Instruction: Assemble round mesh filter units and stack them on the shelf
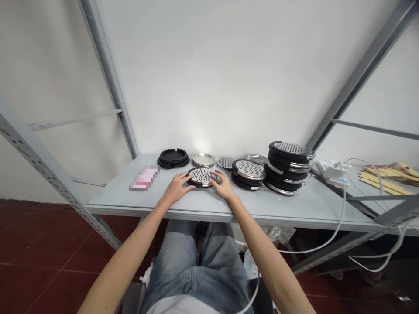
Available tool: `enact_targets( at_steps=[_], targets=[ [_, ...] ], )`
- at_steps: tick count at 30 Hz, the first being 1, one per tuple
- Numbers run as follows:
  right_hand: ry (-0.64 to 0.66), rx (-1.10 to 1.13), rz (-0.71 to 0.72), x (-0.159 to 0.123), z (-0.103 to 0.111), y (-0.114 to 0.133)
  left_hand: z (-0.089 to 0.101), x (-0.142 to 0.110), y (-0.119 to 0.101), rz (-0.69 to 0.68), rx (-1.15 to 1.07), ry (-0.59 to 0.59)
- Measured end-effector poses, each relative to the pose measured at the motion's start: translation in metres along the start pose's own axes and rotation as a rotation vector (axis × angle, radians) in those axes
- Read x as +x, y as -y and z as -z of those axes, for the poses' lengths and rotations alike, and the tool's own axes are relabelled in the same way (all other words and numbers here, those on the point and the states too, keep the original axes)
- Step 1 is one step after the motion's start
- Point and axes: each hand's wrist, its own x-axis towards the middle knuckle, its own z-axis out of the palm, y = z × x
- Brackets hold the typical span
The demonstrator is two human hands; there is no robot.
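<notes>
The left hand (177,186) and right hand (224,185) clasped 1 round perforated disc (200,176) from both sides on the grey shelf (131,198). Right of it rose a stack of black-rimmed discs (289,167); behind lay black rings (173,158).

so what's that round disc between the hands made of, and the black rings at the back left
The disc between the left hand and right hand has a perforated top that looks like bright metal, probably steel: it shines silver. Its rim looks like matte black plastic or rubber. The black rings look the same: dull, with no glint.
</notes>
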Motion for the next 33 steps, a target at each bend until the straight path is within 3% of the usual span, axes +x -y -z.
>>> enact_targets(
  at_steps=[8,11,19,25,33],
  targets=[
    [0.127,-0.151,0.356,-0.006,0.004,0.022,0.003,0.0,-0.005,-0.072,0.022,-0.163],
    [0.151,-0.214,0.426,-0.005,0.002,0.023,0.005,-0.001,-0.009,-0.103,0.017,-0.202],
    [0.086,-0.212,0.469,-0.002,-0.001,0.015,0.006,-0.001,-0.009,-0.07,0.038,-0.165],
    [-0.023,-0.203,0.431,-0.004,0.002,0.02,0.003,0.001,-0.003,-0.051,-0.032,-0.097],
    [-0.046,-0.159,0.351,-0.004,0.004,0.02,0.003,-0.002,-0.001,0.014,-0.151,-0.077]
  ],
)
